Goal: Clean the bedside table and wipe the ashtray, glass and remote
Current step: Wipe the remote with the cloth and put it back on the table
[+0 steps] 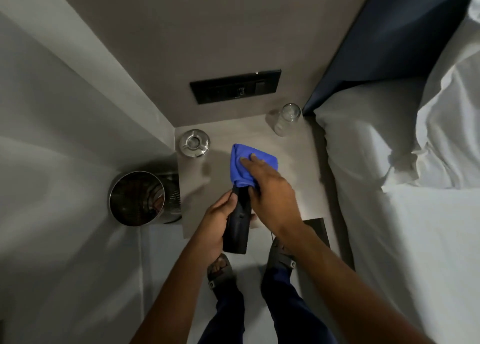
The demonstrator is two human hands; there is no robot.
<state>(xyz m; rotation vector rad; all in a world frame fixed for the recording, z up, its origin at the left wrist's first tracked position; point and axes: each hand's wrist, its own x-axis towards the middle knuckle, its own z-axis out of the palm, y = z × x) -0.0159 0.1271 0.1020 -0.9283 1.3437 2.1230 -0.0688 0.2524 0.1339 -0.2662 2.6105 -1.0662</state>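
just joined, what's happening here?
A person is cleaning a bedside table. The left hand holds a black remote by its near end, above the table's front edge. The right hand presses a blue cloth wrapped over the remote's far end, wiping it. A glass ashtray sits at the table's back left corner and a clear glass stands at the back right, both untouched right now. A metal bin stands on the floor to the left.

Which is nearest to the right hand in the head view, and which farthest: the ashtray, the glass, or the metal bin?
From the right hand:
1. Ashtray, back left corner of the table.
2. Glass, back right, beside the bed.
3. Metal bin, on the floor, left of the table.
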